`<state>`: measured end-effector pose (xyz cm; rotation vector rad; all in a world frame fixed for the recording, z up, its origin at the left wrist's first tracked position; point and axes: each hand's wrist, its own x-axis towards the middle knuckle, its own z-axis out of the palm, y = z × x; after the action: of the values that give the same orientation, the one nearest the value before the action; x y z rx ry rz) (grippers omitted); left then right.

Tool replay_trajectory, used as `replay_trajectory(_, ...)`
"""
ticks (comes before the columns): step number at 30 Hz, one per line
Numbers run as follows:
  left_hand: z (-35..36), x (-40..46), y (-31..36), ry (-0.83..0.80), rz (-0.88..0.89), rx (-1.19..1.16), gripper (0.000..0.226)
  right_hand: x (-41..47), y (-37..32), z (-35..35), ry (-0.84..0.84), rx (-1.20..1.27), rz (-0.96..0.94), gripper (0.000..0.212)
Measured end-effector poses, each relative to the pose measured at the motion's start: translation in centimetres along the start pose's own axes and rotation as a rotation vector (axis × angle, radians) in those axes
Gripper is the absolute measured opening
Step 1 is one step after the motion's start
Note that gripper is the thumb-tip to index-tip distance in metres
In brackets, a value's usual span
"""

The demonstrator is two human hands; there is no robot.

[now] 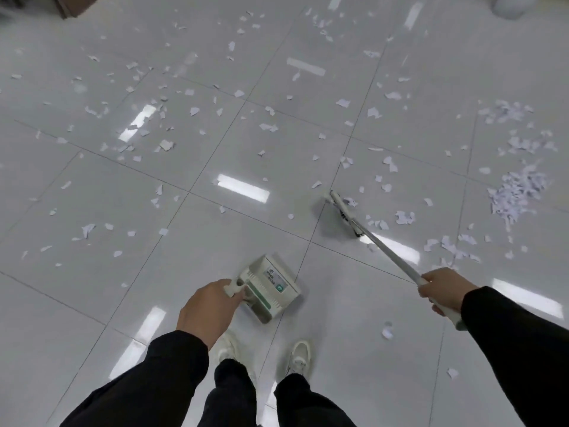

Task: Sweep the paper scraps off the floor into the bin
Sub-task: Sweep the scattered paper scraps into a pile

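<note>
From the head view, the job looks barely under way. The left hand (207, 306) is curled round the handle of a dustpan (268, 288), which sits low near the bottom middle of the tiled floor (92, 272), just ahead of a pair of white shoes (300, 355); its tray looks free of paper, as far as can be seen. The right hand (443, 289) is clenched round the white shaft of a broom (344, 213), whose head reaches out to the right of the floor's middle, with a few bits just beside it. Paper scraps (515, 192) lie gathered in loose heaps toward the right edge of the floor, which suggests some collecting has been done there. The rest remain scattered widely over the tiles across the middle, the left side and up to the far edge. A pale round shape at the far right corner may be the bin (508, 6), but it is too cropped to be sure. By this showing, most of the sweeping, all the scooping into the dustpan and the emptying are left to do.
</note>
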<state>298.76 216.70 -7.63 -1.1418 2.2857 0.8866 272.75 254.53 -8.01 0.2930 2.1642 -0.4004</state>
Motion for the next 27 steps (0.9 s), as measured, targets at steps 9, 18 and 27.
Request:
replay_trajectory(9,-2.0,7.1,6.4,-0.14,0.282,0.189,0.057,-8.6,5.7,7.6,-0.054,0.594,0.261,0.019)
replay_trajectory(18,-4.2,11.9,14.1,-0.251,0.591,0.37,0.024,-14.7,5.7,16.4,0.115,1.314,0.558,0.006)
replay_trajectory(27,-1.3,13.7,21.1,-0.316,0.763,0.538,0.032,-12.8,8.4,16.6,0.235,1.738,0.743,0.01)
